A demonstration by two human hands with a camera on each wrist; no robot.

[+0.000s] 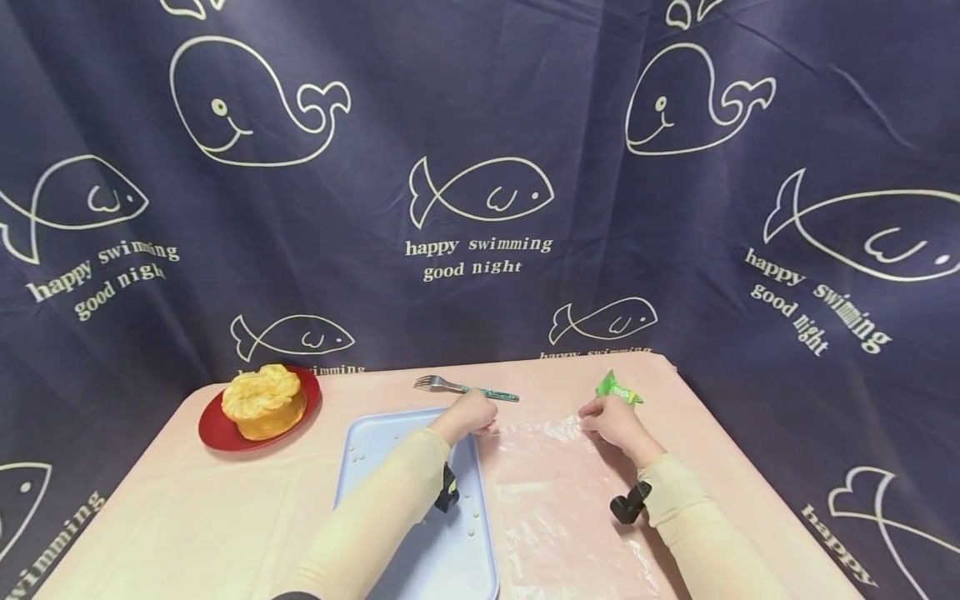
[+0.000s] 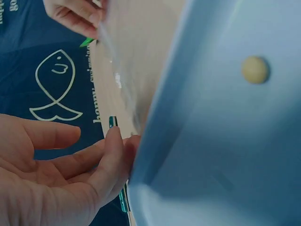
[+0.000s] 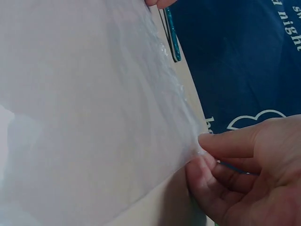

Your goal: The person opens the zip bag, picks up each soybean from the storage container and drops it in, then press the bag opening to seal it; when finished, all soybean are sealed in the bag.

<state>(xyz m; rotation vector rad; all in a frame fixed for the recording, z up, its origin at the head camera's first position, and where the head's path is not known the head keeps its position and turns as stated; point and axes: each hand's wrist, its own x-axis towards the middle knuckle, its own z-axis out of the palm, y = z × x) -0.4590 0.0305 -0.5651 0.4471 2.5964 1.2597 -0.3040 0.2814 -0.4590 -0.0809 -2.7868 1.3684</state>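
A clear plastic bag (image 1: pixel 555 500) lies flat on the pink tablecloth. My right hand (image 1: pixel 617 423) pinches its far right corner between thumb and fingers (image 3: pixel 200 172), as the right wrist view shows. At the far left corner is my left hand (image 1: pixel 468 414). Its fingertips touch the bag's edge beside the tray rim, while its thumb (image 2: pixel 59 135) stands apart from the fingers. Below the left forearm is a light blue tray (image 1: pixel 480 542) holding several small pale balls (image 2: pixel 256 69). Just beyond the left hand rests a fork (image 1: pixel 450 384) with a teal patterned handle, partly covered.
At the far left a red plate (image 1: pixel 217 429) bears a round golden bread or cake (image 1: pixel 262 400). A green wrapped packet (image 1: pixel 618 387) lies just beyond the right hand. A dark blue whale-and-fish curtain (image 1: pixel 480 125) hangs behind and beside the table.
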